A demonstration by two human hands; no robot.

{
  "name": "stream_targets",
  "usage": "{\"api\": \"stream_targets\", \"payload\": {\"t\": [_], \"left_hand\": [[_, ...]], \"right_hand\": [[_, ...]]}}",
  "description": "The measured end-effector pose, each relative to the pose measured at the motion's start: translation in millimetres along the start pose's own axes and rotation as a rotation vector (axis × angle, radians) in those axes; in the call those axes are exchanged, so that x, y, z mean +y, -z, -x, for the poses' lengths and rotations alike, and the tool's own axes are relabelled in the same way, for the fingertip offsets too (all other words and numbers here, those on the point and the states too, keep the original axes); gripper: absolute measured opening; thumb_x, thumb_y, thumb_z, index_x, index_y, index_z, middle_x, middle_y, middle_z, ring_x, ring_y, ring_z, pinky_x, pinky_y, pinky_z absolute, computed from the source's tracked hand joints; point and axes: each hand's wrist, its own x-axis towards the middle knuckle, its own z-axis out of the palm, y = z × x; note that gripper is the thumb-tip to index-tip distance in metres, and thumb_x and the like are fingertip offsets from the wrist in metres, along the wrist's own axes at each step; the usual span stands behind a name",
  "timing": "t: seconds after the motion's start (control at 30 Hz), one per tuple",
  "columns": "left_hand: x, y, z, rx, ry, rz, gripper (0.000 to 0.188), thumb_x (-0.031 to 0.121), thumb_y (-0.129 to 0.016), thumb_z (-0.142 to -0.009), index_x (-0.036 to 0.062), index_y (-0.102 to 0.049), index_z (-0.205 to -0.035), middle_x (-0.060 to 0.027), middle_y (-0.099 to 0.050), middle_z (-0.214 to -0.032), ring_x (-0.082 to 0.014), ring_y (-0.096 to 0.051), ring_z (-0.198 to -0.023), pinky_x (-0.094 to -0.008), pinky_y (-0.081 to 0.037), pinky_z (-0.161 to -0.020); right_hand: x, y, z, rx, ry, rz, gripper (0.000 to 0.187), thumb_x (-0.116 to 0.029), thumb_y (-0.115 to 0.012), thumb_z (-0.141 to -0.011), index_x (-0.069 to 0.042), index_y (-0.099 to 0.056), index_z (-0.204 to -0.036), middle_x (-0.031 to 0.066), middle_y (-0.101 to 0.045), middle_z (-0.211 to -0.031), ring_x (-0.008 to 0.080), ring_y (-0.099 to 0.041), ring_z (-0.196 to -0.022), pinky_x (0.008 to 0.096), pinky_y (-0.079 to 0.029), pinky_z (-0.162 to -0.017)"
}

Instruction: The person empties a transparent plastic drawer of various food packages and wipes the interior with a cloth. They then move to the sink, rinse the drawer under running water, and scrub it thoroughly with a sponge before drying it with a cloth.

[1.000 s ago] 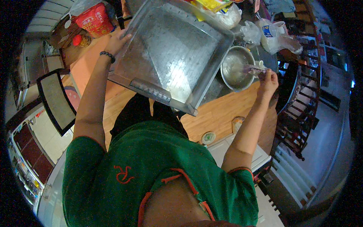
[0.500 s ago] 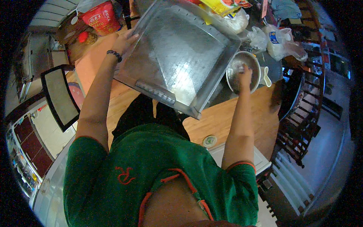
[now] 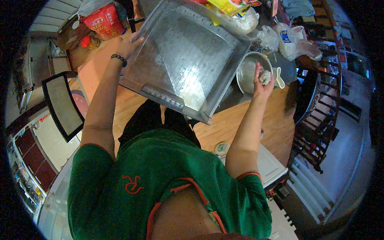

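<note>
Nearest the person's green shirt is a clear drawer, its moulded front turned toward the body and its near right corner overhanging the floor. The left hand holds its left side, fingers laid over the rim (a dark beaded bracelet circles that wrist), probably to steady the drawer while the other hand is busy elsewhere.

Right of the drawer, close against its wall, a round metal bowl stands within easy reach, likely so placed to spare the arm a long stretch. Above the bowl's right part, the right hand is half curled, palm up, around a pale, crumpled wad; whether it is cloth or sponge, I cannot tell. A white looped handle juts out on the bowl's side away from the drawer.

Beyond the drawer's far right corner sit a knotted clear bag and a white plastic bag, with a yellow package past its far edge. Off its far left side is a red bag.

Half a second ago the right hand was down inside the bowl; now it is raised with the wad showing. The left hand's hold looks unchanged.
</note>
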Motion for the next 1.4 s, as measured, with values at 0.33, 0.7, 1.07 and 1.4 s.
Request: {"api": "stream_targets", "payload": {"t": [0.33, 0.7, 1.07, 1.4], "left_hand": [[-21, -14, -7, 0.03, -0.06, 0.027, 0.051, 0.041, -0.051, -0.087, 0.0096, -0.044, -0.128, -0.0139, -0.055, -0.117, -0.0262, -0.053, -0.108, -0.0333, -0.04, -0.09], [16, 9, 7, -0.033, -0.007, 0.02, 0.047, 0.04, -0.053, -0.087, 0.0078, -0.05, -0.121, -0.0131, -0.059, -0.108, -0.0248, -0.056, -0.101, -0.0323, -0.041, -0.087], [68, 40, 24, -0.138, 0.169, 0.014, 0.05, 0.034, -0.055, -0.087, 0.0067, -0.045, -0.127, -0.0077, -0.058, -0.109, -0.0183, -0.053, -0.101, -0.0311, -0.041, -0.087], [1, -1, 4, -0.075, 0.02, 0.211, 0.049, 0.034, -0.056, -0.086, 0.007, -0.046, -0.127, -0.0107, -0.055, -0.119, -0.0215, -0.051, -0.108, -0.031, -0.039, -0.093]], "right_hand": [[-27, 26, -21, -0.055, -0.062, 0.446, 0.008, -0.013, -0.056, -0.084, -0.007, -0.052, -0.082, 0.0006, -0.049, -0.064, 0.0118, -0.043, -0.049, 0.0224, -0.034, -0.04], [-19, 22, -26, 0.265, 0.223, 0.773, 0.026, -0.034, -0.052, -0.085, -0.013, -0.041, -0.076, 0.0004, -0.039, -0.055, 0.0122, -0.038, -0.044, 0.0231, -0.03, -0.038], [-31, 7, -4, 0.02, -0.043, 0.566, 0.017, -0.009, -0.055, -0.086, 0.001, -0.05, -0.099, 0.0096, -0.058, -0.079, 0.0166, -0.054, -0.057, 0.0235, -0.047, -0.047], [-19, 14, -8, 0.004, 0.187, 0.867, 0.03, -0.037, -0.043, -0.093, -0.012, -0.045, -0.077, 0.002, -0.042, -0.061, 0.0117, -0.035, -0.042, 0.0226, -0.031, -0.035]]}}
